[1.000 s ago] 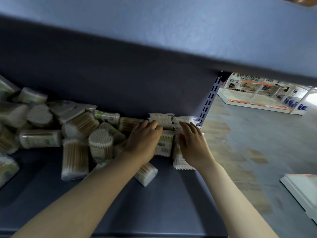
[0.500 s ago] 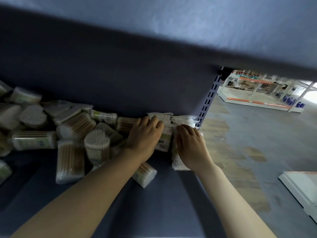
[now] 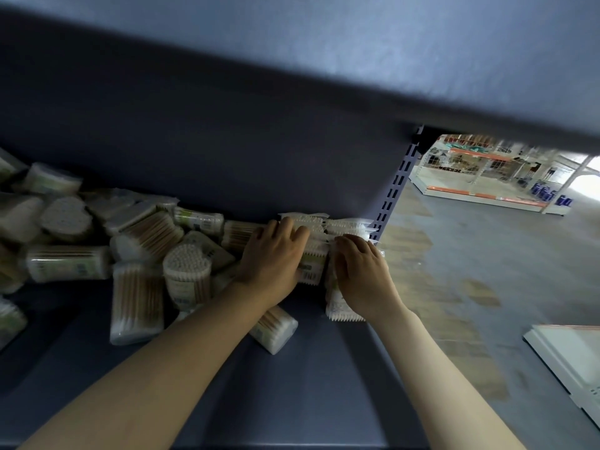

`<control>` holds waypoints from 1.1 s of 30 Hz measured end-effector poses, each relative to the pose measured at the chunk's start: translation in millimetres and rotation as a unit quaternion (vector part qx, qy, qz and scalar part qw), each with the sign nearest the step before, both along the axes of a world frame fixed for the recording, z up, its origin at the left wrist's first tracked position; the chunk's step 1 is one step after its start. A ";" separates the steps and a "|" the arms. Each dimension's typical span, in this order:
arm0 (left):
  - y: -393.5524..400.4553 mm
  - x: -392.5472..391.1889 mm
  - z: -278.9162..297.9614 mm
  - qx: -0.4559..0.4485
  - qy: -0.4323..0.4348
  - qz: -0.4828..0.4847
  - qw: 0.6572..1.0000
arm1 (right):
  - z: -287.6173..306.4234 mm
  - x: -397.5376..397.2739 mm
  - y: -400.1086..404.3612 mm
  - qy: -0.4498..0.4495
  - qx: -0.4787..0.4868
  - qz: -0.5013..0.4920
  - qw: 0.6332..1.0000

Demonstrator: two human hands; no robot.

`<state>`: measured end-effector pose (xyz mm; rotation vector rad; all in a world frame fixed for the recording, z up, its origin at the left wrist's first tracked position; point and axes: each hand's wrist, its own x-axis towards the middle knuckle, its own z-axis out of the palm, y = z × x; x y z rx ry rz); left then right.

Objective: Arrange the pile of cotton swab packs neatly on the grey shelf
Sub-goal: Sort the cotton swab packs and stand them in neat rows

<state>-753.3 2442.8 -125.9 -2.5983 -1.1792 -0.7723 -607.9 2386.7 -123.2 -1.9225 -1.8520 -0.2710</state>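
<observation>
Flat white cotton swab packs [image 3: 345, 225] are lined up at the right end of the grey shelf [image 3: 308, 384], against its back wall. My left hand [image 3: 272, 258] rests on top of one of these packs [image 3: 312, 266], fingers spread toward the back. My right hand [image 3: 363, 276] lies on the neighbouring flat pack [image 3: 341, 308] at the shelf's right edge, its fingers bent over the pack's far end. To the left sprawls a loose pile: a heart-shaped tub [image 3: 186, 271], a rectangular pack [image 3: 136, 305] and several others. One more pack [image 3: 276, 329] lies under my left forearm.
The shelf above [image 3: 389, 60] overhangs close to the hands. A slotted upright [image 3: 394, 190] marks the shelf's right end, with concrete floor beyond. A white shelf base [image 3: 571, 355] stands on the floor at the right. Other store racks [image 3: 487, 177] are far off.
Both hands have stayed on the flat packs at the right end. The right hand's fingers have bent more over its pack, and the camera has shifted slightly.
</observation>
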 end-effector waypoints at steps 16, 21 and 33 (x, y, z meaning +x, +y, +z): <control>-8.7 -90.6 26.8 0.056 -0.155 0.082 0.983 | 12.0 -50.8 -11.9 0.127 0.058 0.040 0.989; -10.6 -119.8 24.0 0.007 -0.151 0.110 0.982 | 2.2 -71.1 -13.7 0.141 0.054 0.067 0.986; -35.4 -178.6 11.6 -0.069 -0.175 0.155 0.970 | -1.1 -121.9 -20.5 0.146 0.008 0.104 0.984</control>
